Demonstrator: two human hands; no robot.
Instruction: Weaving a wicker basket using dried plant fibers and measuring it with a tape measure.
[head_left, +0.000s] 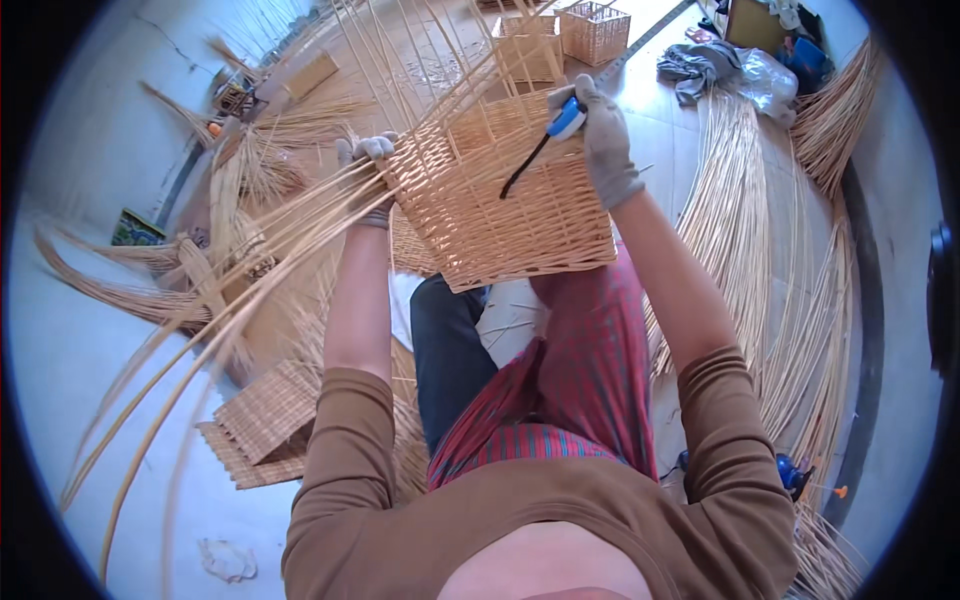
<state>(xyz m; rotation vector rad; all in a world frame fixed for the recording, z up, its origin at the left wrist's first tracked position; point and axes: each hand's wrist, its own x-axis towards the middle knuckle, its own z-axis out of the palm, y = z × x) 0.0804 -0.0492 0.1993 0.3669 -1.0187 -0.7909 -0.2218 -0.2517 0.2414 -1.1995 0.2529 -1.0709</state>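
Observation:
An unfinished wicker basket (pixel 520 228) is held up tilted above my knees, its long upright canes (pixel 375 55) rising from the far left side. My left hand (pixel 368 152), in a grey glove, is closed at the basket's left edge, where a bundle of loose canes (pixel 275 240) fans out toward the lower left. Also gloved, my right hand (pixel 608 145) is closed around the blue-and-white handle of a tool (pixel 567 120) at the basket's upper right corner. The tool's dark, bent shaft lies across the woven wall. Some left fingers are hidden behind the canes.
Two square baskets (pixel 596 35) stand at the far side. Long bundles of cane (pixel 725 250) cover the floor on the right. Woven panels (pixel 268 415) lie at the lower left, with more cane bundles (pixel 150 295) beyond. Grey cloth (pixel 697 68) sits at the far right.

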